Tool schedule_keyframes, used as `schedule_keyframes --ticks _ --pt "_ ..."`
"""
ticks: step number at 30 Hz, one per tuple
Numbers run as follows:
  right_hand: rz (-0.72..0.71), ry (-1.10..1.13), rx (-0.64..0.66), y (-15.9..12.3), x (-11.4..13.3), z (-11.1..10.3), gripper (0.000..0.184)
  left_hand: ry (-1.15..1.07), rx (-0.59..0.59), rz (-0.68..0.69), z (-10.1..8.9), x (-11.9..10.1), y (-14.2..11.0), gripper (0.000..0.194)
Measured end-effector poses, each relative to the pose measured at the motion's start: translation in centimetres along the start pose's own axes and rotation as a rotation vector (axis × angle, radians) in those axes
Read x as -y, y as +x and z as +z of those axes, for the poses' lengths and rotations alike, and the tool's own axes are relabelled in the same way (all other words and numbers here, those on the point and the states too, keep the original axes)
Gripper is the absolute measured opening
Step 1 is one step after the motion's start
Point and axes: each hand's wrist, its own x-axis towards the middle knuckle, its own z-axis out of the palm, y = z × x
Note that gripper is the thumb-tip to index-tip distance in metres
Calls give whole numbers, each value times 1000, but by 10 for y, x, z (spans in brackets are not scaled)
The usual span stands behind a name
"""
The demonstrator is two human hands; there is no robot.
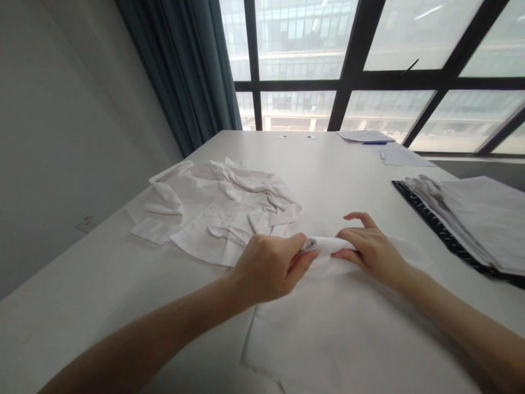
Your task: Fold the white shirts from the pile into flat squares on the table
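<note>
A white cloth garment point(328, 323) spreads toward me over the near part of the table, its lower end cut off by the picture edge. My left hand point(273, 265) is closed on its far edge, thumb and fingers pinching a folded or rolled band of cloth. A short way to the right, my right hand point(369, 246) grips the same band between thumb and fingers, with one finger lifted off. The band stretches between the two hands, raised a little above the table. Which part of the garment it is, I cannot tell.
Beyond my left hand lies a crumpled white garment point(221, 200) on the white table point(315, 164). Folded white cloth point(484, 219) rests on a black item point(441, 232) at the right. Papers point(406, 156) and a blue pen point(374, 143) lie far right, near the windows. A dark curtain point(192, 71) hangs left.
</note>
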Motion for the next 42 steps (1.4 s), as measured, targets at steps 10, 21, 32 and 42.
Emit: schedule_keyframes --ticks 10,21,32,42 --pt "-119 -131 -61 0 5 -4 30 -18 49 103 -5 5 1 30" --pt "-150 -315 -14 -1 -1 -4 35 374 326 -39 -25 6 12 17" --pt "-181 -333 1 4 3 -14 32 390 435 72 -9 6 8 18" --pt "-41 -285 104 -6 -46 -23 38 305 513 -81 -30 50 25 27"
